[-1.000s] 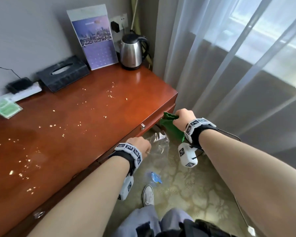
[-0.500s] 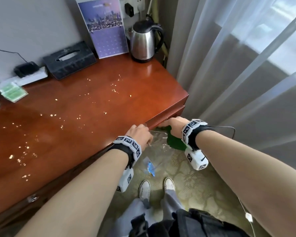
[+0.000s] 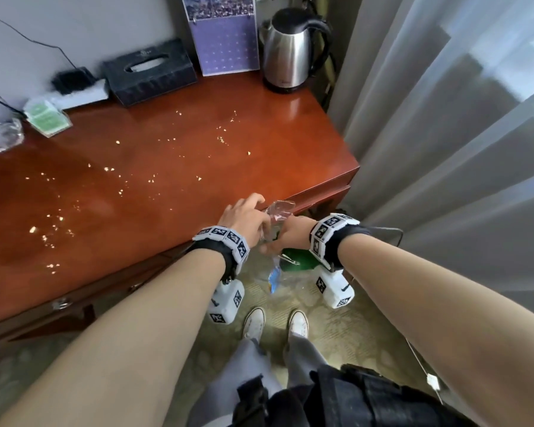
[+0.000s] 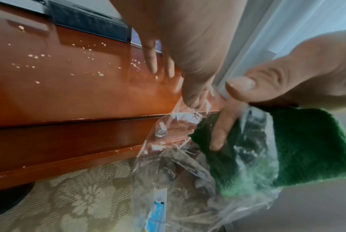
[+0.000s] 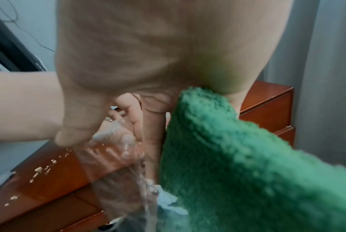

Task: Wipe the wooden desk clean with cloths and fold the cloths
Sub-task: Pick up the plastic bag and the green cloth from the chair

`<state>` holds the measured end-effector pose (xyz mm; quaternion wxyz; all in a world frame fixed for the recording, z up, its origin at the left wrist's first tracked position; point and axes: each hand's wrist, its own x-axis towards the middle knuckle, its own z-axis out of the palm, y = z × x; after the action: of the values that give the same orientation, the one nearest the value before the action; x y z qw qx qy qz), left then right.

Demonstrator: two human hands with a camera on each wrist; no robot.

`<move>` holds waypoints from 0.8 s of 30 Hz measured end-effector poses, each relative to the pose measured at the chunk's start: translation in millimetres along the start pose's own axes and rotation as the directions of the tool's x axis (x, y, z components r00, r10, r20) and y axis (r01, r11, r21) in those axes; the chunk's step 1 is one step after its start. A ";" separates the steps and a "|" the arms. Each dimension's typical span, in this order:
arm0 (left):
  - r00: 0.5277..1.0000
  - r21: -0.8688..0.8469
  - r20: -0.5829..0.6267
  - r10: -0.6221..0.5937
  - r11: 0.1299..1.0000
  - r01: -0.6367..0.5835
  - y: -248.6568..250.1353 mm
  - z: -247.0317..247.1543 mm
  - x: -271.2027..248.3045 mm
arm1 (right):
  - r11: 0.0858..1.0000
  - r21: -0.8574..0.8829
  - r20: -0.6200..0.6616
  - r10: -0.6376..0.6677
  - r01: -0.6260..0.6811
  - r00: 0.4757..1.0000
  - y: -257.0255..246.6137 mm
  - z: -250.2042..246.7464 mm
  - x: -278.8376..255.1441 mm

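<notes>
The wooden desk [image 3: 198, 134] is strewn with pale crumbs [image 3: 222, 138]. Both hands meet at its front right edge. My left hand [image 3: 253, 211] pinches the top of a clear plastic bag [image 3: 279, 209] between thumb and fingers; the left wrist view shows this pinch [image 4: 194, 102]. My right hand [image 3: 272, 248] grips a dark green cloth [image 3: 299, 261] that hangs below it, and one finger lies across the cloth [image 4: 307, 141] and the bag [image 4: 178, 164]. In the right wrist view the cloth [image 5: 247, 157] fills the lower right and the bag [image 5: 118, 149] drops beside the fingers.
A steel kettle [image 3: 290, 47], a calendar [image 3: 225, 35], a black tissue box [image 3: 150, 72], a power strip [image 3: 77, 87], a green packet [image 3: 47, 118] and a glass ashtray [image 3: 3, 135] line the back. Curtains [image 3: 444, 149] hang at the right. My white shoes [image 3: 255, 322] stand on patterned carpet.
Both hands have risen from beside the drawer front to the desk's front edge and drawn together. The bag and the green cloth came up with them.
</notes>
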<state>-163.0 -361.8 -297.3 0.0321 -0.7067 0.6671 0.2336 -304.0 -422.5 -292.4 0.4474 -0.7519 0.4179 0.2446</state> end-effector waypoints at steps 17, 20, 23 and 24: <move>0.733 -0.718 0.520 -0.438 0.241 0.653 20.0 -10.9 -14.0 | 0.943 -0.322 -0.093 -0.119 0.083 0.989 -21.8 -4.9 11.0; 0.727 -0.738 0.502 -0.468 0.206 0.642 25.5 -12.6 -14.0 | 0.935 -0.332 -0.092 -0.161 0.122 0.983 -21.6 -2.7 13.5; 0.702 -0.713 0.440 -0.560 0.259 0.652 24.3 -4.9 -13.7 | 0.921 -0.362 -0.068 -0.180 0.144 0.981 -21.5 1.8 12.8; 0.704 -0.699 0.416 -0.576 0.293 0.652 22.4 -0.9 -13.7 | 0.917 -0.366 -0.063 -0.197 0.161 0.978 -21.2 2.5 11.9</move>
<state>-184.1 -351.8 -285.4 -0.1786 -0.8275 0.1575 0.5085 -279.6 -419.9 -292.5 0.3018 -0.8671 0.3173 0.2373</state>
